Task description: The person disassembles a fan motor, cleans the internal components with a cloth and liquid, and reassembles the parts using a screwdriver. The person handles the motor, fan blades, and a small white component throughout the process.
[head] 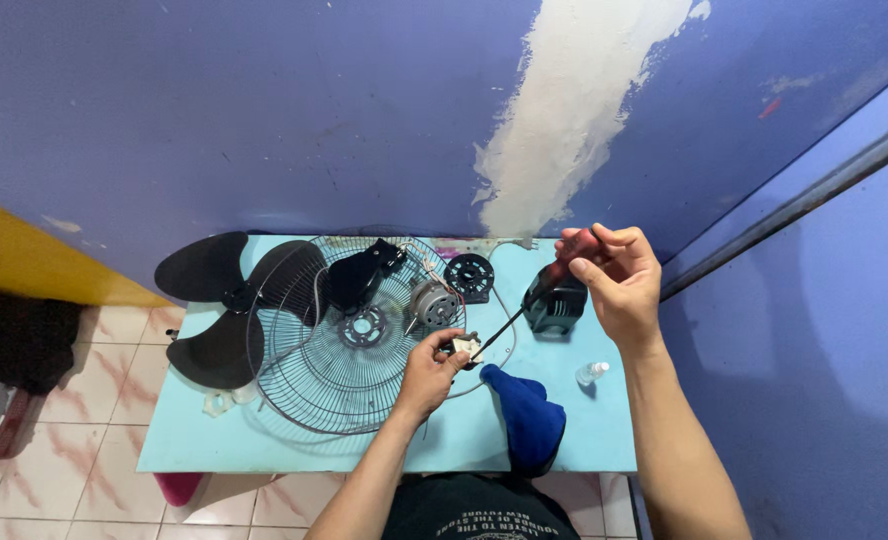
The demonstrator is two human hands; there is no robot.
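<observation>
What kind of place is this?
Probably a corner of a home used for repairs: a small light-blue table against a blue painted wall with patched plaster, a tiled floor, and a round wire fan guard.

Glossy metal wire guard (334, 350) beside the left fingers (442, 350); matt black plastic blades (214, 300); soft blue cloth (529, 420); smooth painted bench (574, 430)

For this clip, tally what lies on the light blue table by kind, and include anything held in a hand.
Black fan blade: 1
Wire fan guard: 1
Black housing parts, one on the guard and one at the back: 2
Fan motor: 1
Black round hub: 1
Screwdriver, in the right hand: 1
Small white part, in the left hand: 1
Blue cloth: 1
Small clear bottle: 1
Total: 10
</observation>
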